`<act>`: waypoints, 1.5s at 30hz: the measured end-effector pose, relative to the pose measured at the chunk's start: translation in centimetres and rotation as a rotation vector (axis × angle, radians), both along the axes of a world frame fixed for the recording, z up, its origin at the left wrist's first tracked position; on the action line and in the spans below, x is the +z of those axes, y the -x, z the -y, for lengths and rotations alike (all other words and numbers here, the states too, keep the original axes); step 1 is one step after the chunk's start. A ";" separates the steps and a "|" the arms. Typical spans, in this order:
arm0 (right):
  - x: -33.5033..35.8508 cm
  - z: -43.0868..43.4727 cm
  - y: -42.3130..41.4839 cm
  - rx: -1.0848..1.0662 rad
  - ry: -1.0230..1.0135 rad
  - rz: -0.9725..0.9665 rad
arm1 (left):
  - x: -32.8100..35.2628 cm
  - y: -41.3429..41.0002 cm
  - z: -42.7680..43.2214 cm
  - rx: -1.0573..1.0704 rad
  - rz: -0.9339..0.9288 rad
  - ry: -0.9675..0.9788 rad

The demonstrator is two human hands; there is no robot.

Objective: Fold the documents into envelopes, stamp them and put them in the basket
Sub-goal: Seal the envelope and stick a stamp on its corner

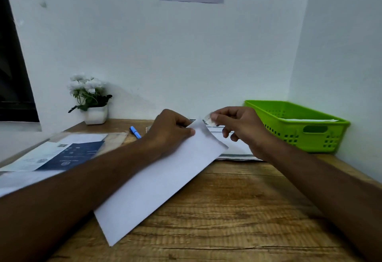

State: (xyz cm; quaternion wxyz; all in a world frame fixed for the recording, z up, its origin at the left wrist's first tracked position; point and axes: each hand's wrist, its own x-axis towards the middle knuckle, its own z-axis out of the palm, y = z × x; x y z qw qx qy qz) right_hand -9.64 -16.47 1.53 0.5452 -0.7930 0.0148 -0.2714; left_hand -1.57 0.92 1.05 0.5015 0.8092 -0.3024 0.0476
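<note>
Desk (237,220) wood fills the foreground, and on it the envelope (161,179) lies slantwise, its long axis running from near left to far right. The left grip (169,129) pinches the envelope's far end, thumb on top, and that corner appears raised a little off the desk. The right grip (237,125) hangs just beyond the same corner, thumb and forefinger pinching a small pale stamp (209,120), too blurred to read; its other fingers curl loosely. Stamp and envelope are apart, the stamp just above and to the right of the raised corner. The coming move is probably a short drop, down and leftward, onto that far corner, with the left grip steadying the paper. The basket (310,137) stands further right, beyond the right grip, well apart from the envelope.
</note>
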 end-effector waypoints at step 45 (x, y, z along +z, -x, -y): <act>-0.9 -1.1 -0.8 -0.128 0.067 0.140 | 0.2 2.2 0.5 -0.086 -0.131 0.283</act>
